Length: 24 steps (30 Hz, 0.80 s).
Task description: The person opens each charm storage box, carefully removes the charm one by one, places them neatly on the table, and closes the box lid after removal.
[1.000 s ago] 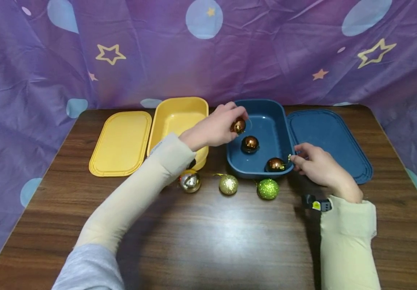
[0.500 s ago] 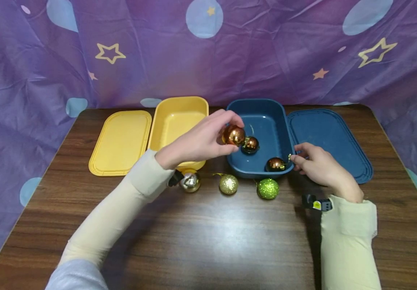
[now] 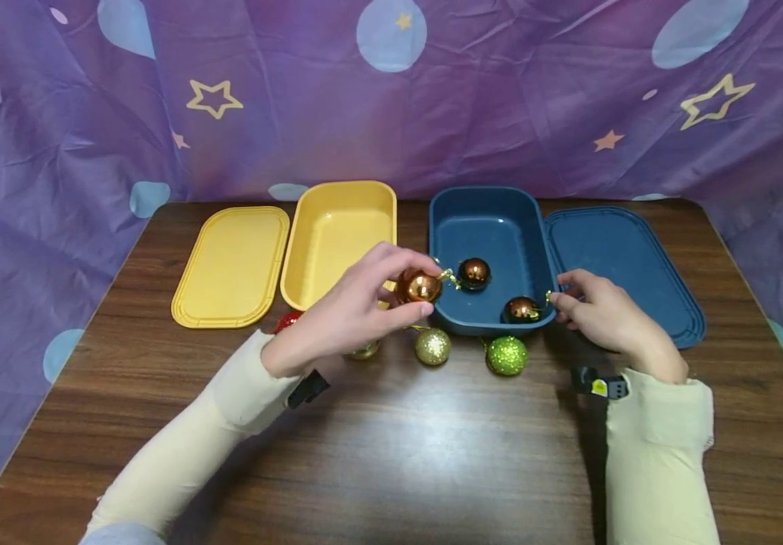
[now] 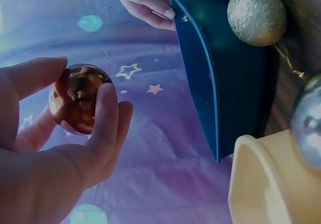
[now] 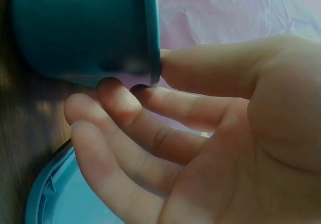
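Observation:
My left hand (image 3: 353, 306) holds a shiny copper Christmas bauble (image 3: 421, 287) between thumb and fingertips. The bauble, its gold string trailing right, is just left of the blue box's (image 3: 483, 328) near left corner. At that box's right side, my right hand (image 3: 602, 314) pinches the rim; in the right wrist view the thumb and index finger (image 5: 175, 103) meet across the box edge. Inside the blue box lie two more copper baubles, one near the middle (image 3: 475, 272) and one at the front right corner (image 3: 522, 309). A gold string end shows by the right fingertips.
In front of the boxes lie a gold glitter bauble (image 3: 433, 347) and a green glitter bauble (image 3: 507, 355). My left hand partly hides a silvery bauble (image 4: 311, 121) and a red one (image 3: 287, 321). Behind stand a yellow box (image 3: 339, 242), its lid (image 3: 233, 265) and a blue lid (image 3: 626, 265).
From over the blue box, my left hand has come left and nearer to me, carrying the copper bauble. The right hand stays at the rim.

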Each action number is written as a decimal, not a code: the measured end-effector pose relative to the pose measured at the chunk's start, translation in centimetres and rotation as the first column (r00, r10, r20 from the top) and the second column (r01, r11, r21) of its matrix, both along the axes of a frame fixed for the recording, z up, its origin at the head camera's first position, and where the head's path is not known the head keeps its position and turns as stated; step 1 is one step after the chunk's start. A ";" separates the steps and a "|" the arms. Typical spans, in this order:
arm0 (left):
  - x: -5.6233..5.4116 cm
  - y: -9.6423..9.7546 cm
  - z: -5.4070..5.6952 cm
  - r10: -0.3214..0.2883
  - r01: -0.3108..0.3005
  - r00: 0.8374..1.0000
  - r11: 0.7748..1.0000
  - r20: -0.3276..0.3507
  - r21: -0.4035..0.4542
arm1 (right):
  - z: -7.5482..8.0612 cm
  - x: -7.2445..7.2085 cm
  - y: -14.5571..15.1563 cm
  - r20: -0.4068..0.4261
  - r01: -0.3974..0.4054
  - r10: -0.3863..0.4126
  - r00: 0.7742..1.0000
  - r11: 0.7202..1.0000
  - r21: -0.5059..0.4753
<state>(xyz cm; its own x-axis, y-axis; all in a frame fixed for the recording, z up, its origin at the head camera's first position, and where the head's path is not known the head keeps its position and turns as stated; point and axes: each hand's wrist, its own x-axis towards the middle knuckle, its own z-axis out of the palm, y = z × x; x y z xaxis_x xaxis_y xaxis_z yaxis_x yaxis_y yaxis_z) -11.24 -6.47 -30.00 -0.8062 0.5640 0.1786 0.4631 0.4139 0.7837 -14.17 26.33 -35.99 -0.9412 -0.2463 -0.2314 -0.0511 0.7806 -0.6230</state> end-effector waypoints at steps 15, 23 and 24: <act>4.4 -3.3 -2.0 0.039 -0.044 0.998 0.990 0.040 0.134 | 0.0 0.0 0.2 -0.011 -0.011 0.011 1.000 1.000 0.002; 6.1 -4.1 -3.3 0.091 -0.085 0.993 0.993 -0.082 0.078 | -0.1 -0.2 0.2 0.006 -0.009 0.009 1.000 1.000 0.018; 6.2 -4.1 -3.5 0.094 -0.088 0.991 0.994 -0.093 0.068 | -0.1 -0.2 0.2 0.004 -0.009 0.009 1.000 1.000 0.017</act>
<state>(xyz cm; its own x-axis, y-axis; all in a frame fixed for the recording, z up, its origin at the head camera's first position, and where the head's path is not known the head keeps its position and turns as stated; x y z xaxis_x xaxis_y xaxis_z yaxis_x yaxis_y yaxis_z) -5.01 -10.61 -33.48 -0.8311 0.4741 0.2907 0.5002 0.4088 0.7633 -14.34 26.51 -36.07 -0.9380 -0.2511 -0.2390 -0.0563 0.7905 -0.6099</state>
